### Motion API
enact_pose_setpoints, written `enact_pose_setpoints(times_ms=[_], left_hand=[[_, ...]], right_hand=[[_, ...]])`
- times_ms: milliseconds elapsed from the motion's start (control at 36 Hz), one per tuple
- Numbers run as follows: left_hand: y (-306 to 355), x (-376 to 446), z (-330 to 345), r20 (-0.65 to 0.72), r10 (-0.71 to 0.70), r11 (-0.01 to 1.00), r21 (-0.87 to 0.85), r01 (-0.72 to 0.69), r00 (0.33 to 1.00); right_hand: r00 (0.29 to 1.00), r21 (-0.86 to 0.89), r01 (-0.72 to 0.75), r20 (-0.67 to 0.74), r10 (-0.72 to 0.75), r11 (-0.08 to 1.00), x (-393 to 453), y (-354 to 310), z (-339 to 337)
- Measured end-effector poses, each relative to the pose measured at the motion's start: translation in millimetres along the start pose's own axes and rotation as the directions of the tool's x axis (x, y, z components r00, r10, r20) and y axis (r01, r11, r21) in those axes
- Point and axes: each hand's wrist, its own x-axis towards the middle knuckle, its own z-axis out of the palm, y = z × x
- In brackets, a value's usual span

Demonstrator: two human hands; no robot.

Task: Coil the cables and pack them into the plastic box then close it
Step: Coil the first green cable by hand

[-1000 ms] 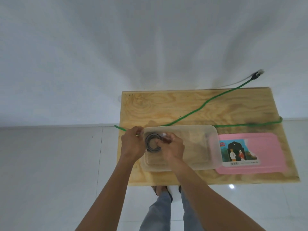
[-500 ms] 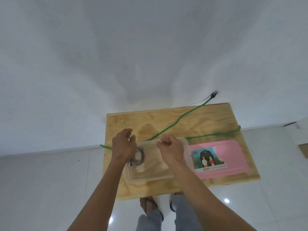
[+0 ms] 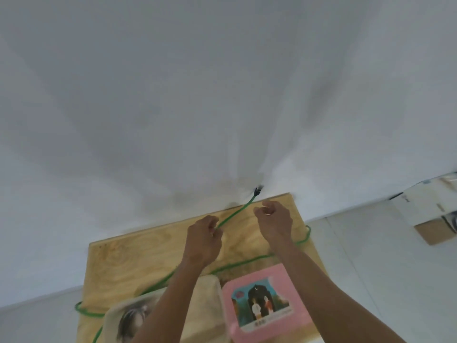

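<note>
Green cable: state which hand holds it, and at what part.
The left hand pinches the green cable near its far plug end. The right hand, fingers loosely curled, holds nothing.

Green cable (image 3: 235, 215) with black plug (image 3: 257, 191) – pale, swirl-grained wooden table (image 3: 138, 258); pink lid (image 3: 294, 318), dark picture label (image 3: 259, 305); grey coil (image 3: 133, 318) in clear box (image 3: 210, 285).

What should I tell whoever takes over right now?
Left hand pinches the green cable near its far plug. Right hand hovers beside it, fingers loosely curled, holding nothing.
Grey cable lies coiled in the open box. Pink lid lies on the table right of the box.
Done: grey cable packed.
Left: coil the green cable, which sprawls across the table and over its edges, pack it, close the lid.
</note>
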Motion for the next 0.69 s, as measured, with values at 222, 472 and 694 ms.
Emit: enact_pose_setpoints(times_ms=[222, 472, 694], left_hand=[[42.4, 66.0, 58.0, 0.026, -0.048, 0.998, -0.031, 0.049, 0.998], [50.4, 77.8, 77.4, 0.053, -0.083, 0.995, -0.045, 0.085, 0.995], [56.7, 50.0, 37.5, -0.098, 0.161, 0.975, -0.137, -0.174, 0.982]], right_hand=[[0.999, 0.05, -0.036, -0.009, 0.036, 0.998, 73.0, -4.9, 22.6], [0.998, 0.115, 0.058, 0.01, -0.059, 0.992, 72.1, -8.0, 17.3], [0.949, 0.257, 0.239, 0.144, -0.282, 0.936, 22.5, -59.1, -4.6]])
